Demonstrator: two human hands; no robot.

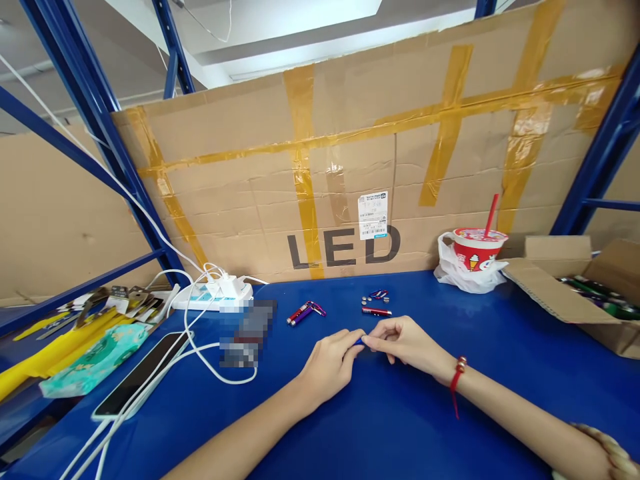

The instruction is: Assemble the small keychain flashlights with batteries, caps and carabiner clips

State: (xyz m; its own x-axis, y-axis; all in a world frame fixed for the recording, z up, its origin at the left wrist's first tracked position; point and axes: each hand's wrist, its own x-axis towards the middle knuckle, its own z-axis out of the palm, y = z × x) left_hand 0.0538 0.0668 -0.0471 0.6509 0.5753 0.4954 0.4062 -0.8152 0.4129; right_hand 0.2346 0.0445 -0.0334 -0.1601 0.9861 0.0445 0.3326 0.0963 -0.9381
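Blue piece (359, 341), small and slim, toward the middle of the table (425, 427), between left hand (327, 367) and right hand (405, 343) — clamped at one end by left thumb and forefinger, pinched at the other by right thumb and forefinger. Mostly covered, so impossible to tell in full shape. Around the right wrist, a red cord bracelet (457, 377).

Just beyond the right hand, toward the back edge: one red tube (377, 311) lying flat, then silver discs (365, 301) beside small clips (379, 294). Beyond the left hand: a red-and-purple pair of tubes (301, 315), side by side, with a looped clip at one end.

Near the back left corner, a white power strip (240, 293); along the left edge, a phone (145, 373) crossed by white cables (227, 381). Near the back right corner, a red-and-white cup (475, 252) in a plastic bag (470, 280) — then, at the right edge, an open carton (550, 303).
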